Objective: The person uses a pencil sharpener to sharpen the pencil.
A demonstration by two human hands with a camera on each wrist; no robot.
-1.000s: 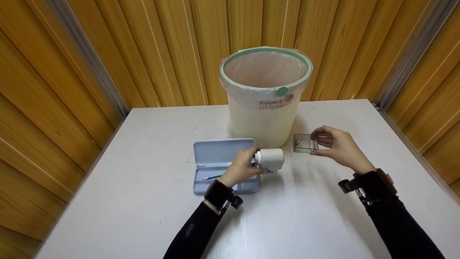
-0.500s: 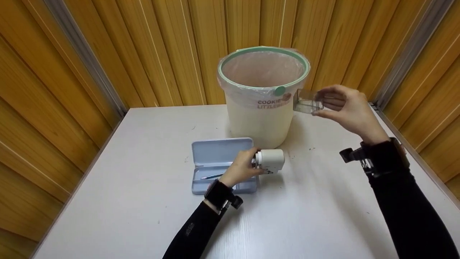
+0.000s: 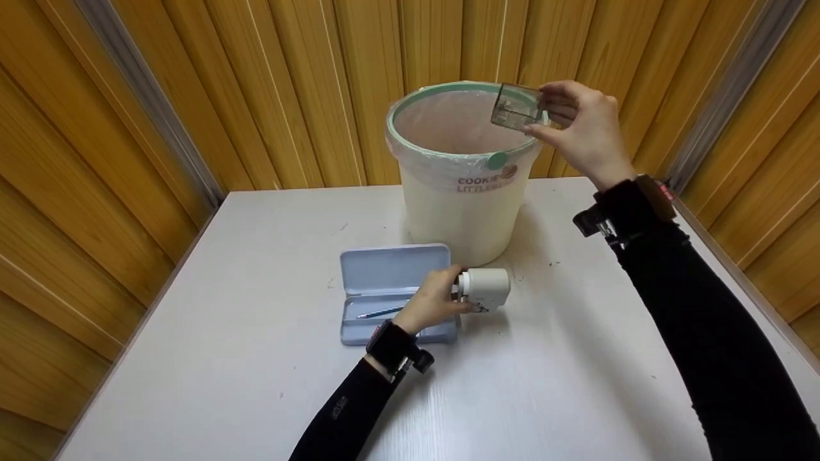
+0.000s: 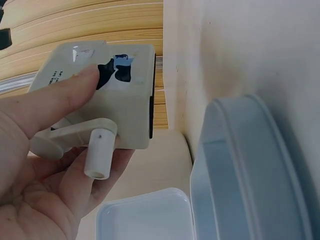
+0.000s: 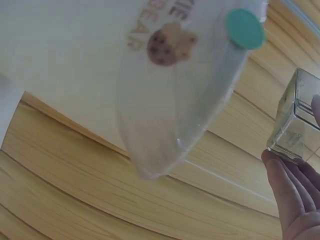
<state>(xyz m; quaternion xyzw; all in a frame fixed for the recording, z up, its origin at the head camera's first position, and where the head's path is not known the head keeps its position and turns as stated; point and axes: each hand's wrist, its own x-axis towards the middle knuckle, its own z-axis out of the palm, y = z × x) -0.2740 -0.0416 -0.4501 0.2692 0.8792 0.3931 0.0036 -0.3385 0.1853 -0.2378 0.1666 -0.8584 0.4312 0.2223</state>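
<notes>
My left hand [image 3: 430,301] grips a cream hand-crank pencil sharpener [image 3: 488,287] just above the table, beside an open pencil case. In the left wrist view the thumb presses its printed side, and the crank handle [image 4: 99,154] points toward the camera. My right hand [image 3: 586,128] pinches the clear shavings drawer [image 3: 514,107] at one end. It is tilted over the right side of the bin's rim. Specks show in the drawer, but the right wrist view cuts off part of it. The cream bin [image 3: 458,214] has a green ring and a clear liner.
The blue-grey pencil case [image 3: 396,272] lies with its lid up in front of the bin. A pencil [image 3: 379,313] rests inside it, partly hidden by my left hand. Dark specks dot the white table [image 3: 256,333]. A wood-patterned wall [image 3: 307,96] stands behind.
My right hand has lifted the shavings drawer from near the table beside the bin, up and left over the rim, tilting it. My left hand and the sharpener have stayed nearly still.
</notes>
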